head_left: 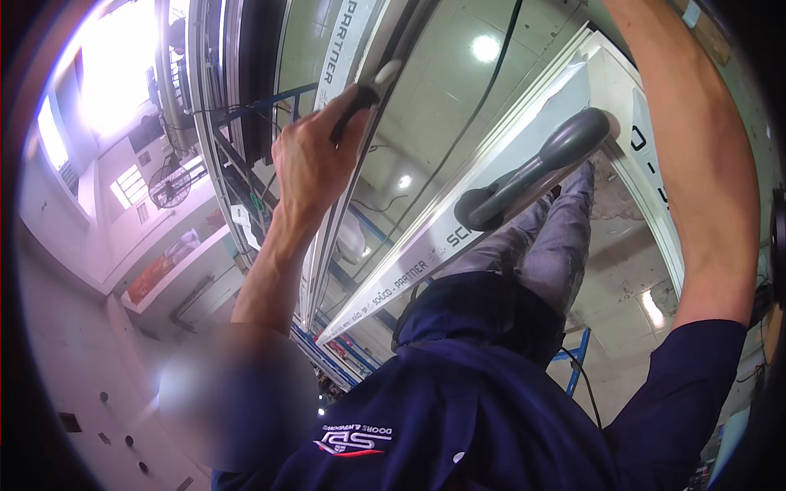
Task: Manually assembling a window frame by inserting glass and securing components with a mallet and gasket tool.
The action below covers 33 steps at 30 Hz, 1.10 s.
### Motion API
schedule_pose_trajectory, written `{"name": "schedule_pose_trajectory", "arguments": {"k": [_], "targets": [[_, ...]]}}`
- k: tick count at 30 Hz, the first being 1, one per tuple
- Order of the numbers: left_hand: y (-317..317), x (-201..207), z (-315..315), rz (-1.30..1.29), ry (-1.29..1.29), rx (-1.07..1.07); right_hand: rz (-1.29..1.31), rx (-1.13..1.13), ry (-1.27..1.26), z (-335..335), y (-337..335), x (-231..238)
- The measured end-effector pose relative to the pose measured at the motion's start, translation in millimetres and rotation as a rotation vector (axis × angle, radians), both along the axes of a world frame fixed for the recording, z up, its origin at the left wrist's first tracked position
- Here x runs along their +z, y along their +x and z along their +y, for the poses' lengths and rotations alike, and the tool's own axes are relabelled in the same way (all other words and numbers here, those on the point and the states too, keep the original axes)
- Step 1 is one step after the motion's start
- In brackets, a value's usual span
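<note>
My left hand point(319, 155) is raised at upper left of centre, fingers closed round a small black object point(357, 106). Past the fingers a pale rounded tip point(388, 72) shows beside a frame profile; whether it belongs to the black object I cannot tell. My right forearm point(696, 155) reaches up along the right side, and its hand lies beyond the top edge. Between the arms stands a white door or window frame point(372, 303) with printed film. A dark grey lever handle point(536, 168) sits on it, with neither arm visibly touching it.
A second film-covered profile point(348, 45) stands beside my left hand. A black cable point(483, 98) hangs over the shiny tiled floor point(446, 69). Blue metal stands point(577, 360) are lower right and behind the frames. A round fan point(169, 186) is at the far left wall.
</note>
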State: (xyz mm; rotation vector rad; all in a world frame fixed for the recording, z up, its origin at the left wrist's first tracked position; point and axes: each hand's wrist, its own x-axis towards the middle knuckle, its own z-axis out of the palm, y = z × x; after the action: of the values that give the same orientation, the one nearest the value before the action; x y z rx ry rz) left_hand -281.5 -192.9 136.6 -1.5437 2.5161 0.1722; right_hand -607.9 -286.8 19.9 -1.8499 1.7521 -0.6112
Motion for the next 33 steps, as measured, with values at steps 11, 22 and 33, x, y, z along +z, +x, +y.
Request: {"name": "schedule_pose_trajectory", "arguments": {"k": [11,22,33], "targets": [[-4.2,-6.1,-6.8,0.015,-0.042,-0.091,0.031,-0.011,0.042,-2.6,-1.8,-1.2],[-4.0,1.4,1.0,-0.183,-0.072,-0.197,0.007,0.012,-0.001,-7.5,-1.9,-6.2],[-18.6,0.6,-1.0,-0.187,-0.109,-0.217,0.020,0.008,-0.002,0.0,-1.4,-0.3]]}}
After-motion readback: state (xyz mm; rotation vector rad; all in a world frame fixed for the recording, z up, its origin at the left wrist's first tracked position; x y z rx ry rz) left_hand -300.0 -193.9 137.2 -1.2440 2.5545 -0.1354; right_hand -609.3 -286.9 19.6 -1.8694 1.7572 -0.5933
